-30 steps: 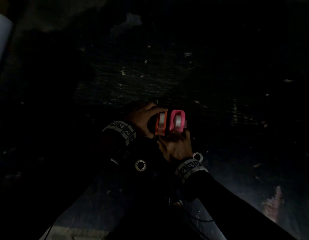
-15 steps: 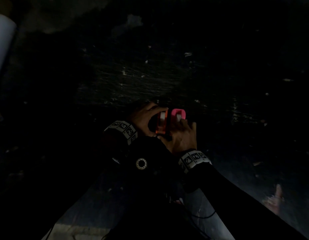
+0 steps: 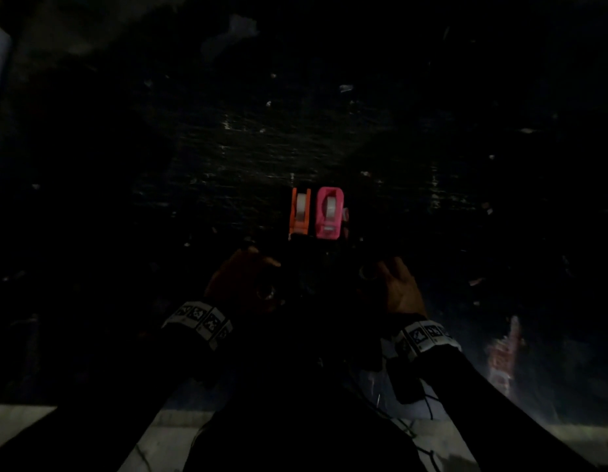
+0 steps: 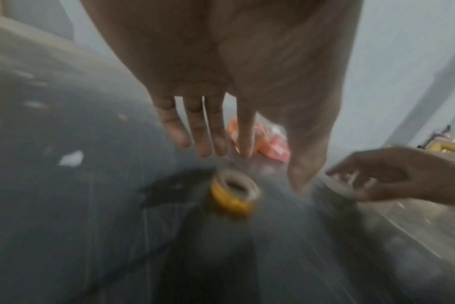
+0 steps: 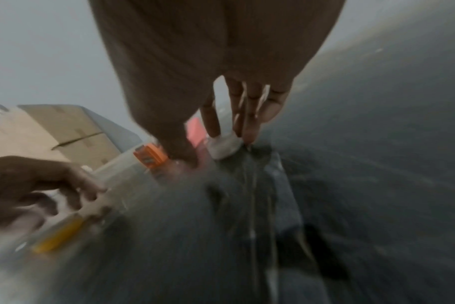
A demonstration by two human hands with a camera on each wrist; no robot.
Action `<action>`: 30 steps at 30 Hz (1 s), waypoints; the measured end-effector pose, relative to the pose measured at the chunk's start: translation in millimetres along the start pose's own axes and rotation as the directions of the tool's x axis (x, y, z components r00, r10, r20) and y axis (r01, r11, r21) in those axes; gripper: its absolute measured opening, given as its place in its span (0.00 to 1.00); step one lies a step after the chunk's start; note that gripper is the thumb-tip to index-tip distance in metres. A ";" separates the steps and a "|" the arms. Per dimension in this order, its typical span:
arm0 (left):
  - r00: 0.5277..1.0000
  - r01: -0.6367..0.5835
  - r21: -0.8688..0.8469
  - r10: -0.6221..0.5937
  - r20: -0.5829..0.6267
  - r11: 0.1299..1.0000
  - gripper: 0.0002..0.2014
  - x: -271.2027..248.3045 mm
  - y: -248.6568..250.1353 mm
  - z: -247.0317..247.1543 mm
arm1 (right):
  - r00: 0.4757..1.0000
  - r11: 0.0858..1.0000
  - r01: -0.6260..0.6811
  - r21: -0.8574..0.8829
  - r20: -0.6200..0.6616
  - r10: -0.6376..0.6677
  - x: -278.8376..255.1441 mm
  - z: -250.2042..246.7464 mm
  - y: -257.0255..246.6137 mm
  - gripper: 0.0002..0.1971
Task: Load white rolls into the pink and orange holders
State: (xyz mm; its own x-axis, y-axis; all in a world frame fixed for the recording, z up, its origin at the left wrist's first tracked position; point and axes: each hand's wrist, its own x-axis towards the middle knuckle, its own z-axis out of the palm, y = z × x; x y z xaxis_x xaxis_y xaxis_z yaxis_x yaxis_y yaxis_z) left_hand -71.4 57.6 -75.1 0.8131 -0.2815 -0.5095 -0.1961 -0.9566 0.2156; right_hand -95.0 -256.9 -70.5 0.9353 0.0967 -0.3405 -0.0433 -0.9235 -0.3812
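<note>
From the head view, you had the orange holder (image 3: 299,212) and the pink holder (image 3: 329,212) standing side by side on the dark tabletop (image 3: 227,148), each with a white roll seated in it, so the loading looked done. Your left hand (image 3: 243,281) and right hand (image 3: 396,287) sat nearer, apart from both holders.

In the left wrist view, your left fingers (image 4: 213,131) hung straight and spread, holding nothing, above a yellow roll (image 4: 234,193) lying flat.

In the right wrist view, your right fingers (image 5: 247,115) reached down with their tips at a loose white roll (image 5: 225,147); blur hid whether they pinched it.
</note>
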 end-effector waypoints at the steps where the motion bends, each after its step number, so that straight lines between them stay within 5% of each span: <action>1: 1.000 0.023 -0.019 -0.023 0.008 1.000 0.30 -6.6 5.5 3.7 | 1.000 1.000 0.010 0.018 0.015 -0.010 0.6 2.8 2.6 0.28; 5: 0.997 -0.062 0.118 0.057 0.048 0.991 0.26 -14.4 11.8 10.2 | 1.000 0.995 0.018 0.097 -0.024 -0.015 7.8 -3.9 -5.3 0.17; 8: 0.993 -0.042 0.144 0.058 -0.104 0.989 0.15 -2.6 1.4 6.1 | 0.988 0.985 0.145 0.095 -0.073 -0.138 15.1 -9.3 -27.1 0.20; 11: 0.956 0.032 -0.227 -0.096 -0.278 0.973 0.13 7.1 -5.7 -24.9 | 0.964 0.965 0.261 -0.018 -0.045 -0.262 34.5 -20.0 -64.8 0.26; 13: 0.972 0.032 -0.152 -0.066 -0.227 0.988 0.10 12.9 -11.9 -52.0 | 0.940 0.934 0.336 -0.124 -0.025 -0.341 52.7 -29.6 -96.8 0.29; 16: 0.966 0.056 -0.262 -0.119 -0.230 0.963 0.09 27.1 -23.7 -77.5 | 0.894 0.884 0.429 -0.186 -0.058 -0.445 85.2 -37.1 -141.0 0.19; 23: 0.985 0.060 -0.259 -0.100 -0.142 0.964 0.13 60.0 -50.7 -101.5 | 0.898 0.841 0.438 -0.319 0.191 -0.396 149.9 -18.0 -179.2 0.22; 30: 0.979 0.043 -0.347 -0.108 -0.170 0.937 0.12 64.8 -56.9 -96.0 | 0.908 0.862 0.413 -0.294 0.205 -0.365 152.2 -14.5 -178.5 0.26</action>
